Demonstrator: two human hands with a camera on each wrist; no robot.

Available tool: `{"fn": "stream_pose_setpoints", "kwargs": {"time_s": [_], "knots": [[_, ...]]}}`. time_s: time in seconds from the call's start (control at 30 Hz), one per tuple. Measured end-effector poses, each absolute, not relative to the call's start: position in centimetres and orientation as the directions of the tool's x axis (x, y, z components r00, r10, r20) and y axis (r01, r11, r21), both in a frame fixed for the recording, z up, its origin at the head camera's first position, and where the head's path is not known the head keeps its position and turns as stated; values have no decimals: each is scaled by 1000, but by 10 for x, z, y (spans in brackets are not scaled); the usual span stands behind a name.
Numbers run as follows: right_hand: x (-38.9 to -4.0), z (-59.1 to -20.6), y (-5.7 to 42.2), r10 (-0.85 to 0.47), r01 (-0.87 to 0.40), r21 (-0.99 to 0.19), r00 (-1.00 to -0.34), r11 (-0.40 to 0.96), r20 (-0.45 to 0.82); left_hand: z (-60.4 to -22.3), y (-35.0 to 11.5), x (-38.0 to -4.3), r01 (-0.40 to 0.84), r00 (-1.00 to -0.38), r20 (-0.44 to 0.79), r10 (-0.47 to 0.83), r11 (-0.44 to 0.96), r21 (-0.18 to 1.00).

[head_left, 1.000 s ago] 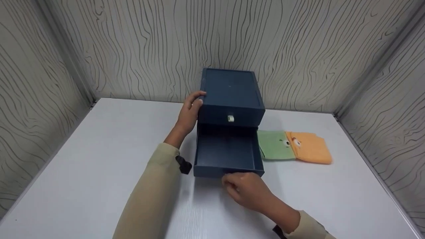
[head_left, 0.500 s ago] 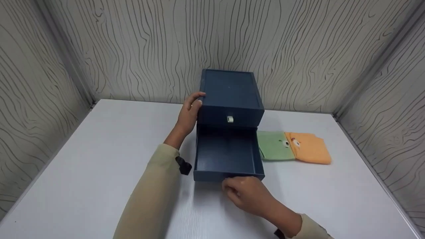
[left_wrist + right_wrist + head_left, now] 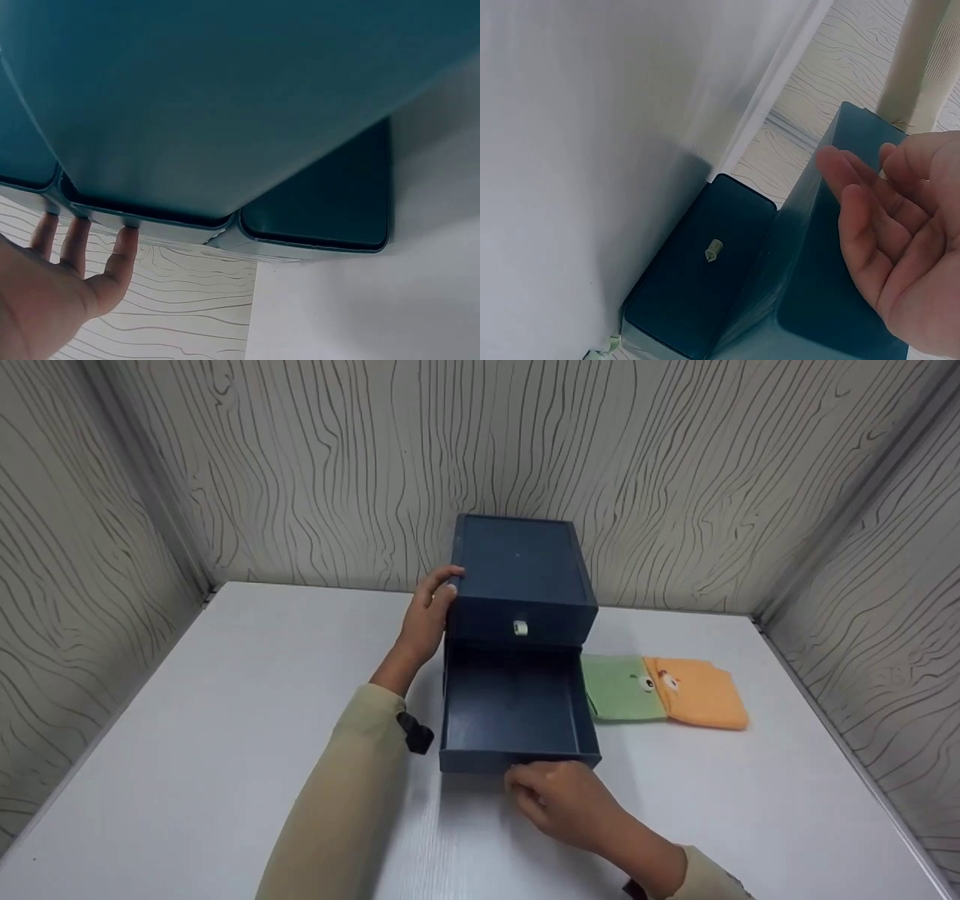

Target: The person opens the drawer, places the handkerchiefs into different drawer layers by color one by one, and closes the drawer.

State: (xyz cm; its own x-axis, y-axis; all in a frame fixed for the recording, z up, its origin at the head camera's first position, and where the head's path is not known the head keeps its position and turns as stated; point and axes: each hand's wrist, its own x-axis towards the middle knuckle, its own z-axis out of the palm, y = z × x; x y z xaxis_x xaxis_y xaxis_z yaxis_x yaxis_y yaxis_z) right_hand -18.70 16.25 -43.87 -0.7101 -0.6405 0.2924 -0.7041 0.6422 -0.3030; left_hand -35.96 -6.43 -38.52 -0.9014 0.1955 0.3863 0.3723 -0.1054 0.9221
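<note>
A dark blue drawer cabinet (image 3: 521, 559) stands at the back of the table in the head view. Below its closed top drawer (image 3: 484, 622), another drawer (image 3: 476, 763) is pulled far out, with nothing visible inside. My right hand (image 3: 566, 806) is at the front of that drawer, pinching its small pull tab, which the fingers mostly hide. In the right wrist view, thumb and forefinger meet at the drawer front. My left hand (image 3: 424, 619) rests against the cabinet's left side, fingers nearly straight. The left wrist view has its fingertips (image 3: 127, 234) touching the cabinet's edge.
To the right of the cabinet, a green folded cloth (image 3: 622, 690) and an orange folded cloth (image 3: 705, 697) lie side by side on the white table (image 3: 757, 810). A lower closed drawer with a pale tab (image 3: 714, 250) shows in the right wrist view. Patterned walls (image 3: 360, 472) surround the table.
The pulled-out drawer has come slightly farther toward me, together with my right hand. My left hand has stayed at the cabinet's side.
</note>
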Motion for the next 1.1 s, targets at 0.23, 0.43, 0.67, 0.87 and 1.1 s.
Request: {"fn": "stream_pose_setpoints", "kwargs": {"time_s": [0.23,0.43,0.67,0.87,1.1], "knots": [[-187,-437,166,-649,-697,-355,-714,623,263,-392,-61,-365,409,-897,413,158,-61,911],[-182,-435,172,-716,-737,-387,-659,553,232,-392,-61,-364,424,-890,429,154,-64,903],[-178,-422,179,-799,-699,-505,-601,507,29,-391,-62,-364,415,-890,425,165,-93,905],[-175,-407,182,-867,-724,-556,-498,409,11,-392,-62,-365,421,-892,426,150,-67,905],[-177,-393,184,-900,-784,-588,-384,200,205,-393,-61,-364,429,-890,434,139,-69,901]]}}
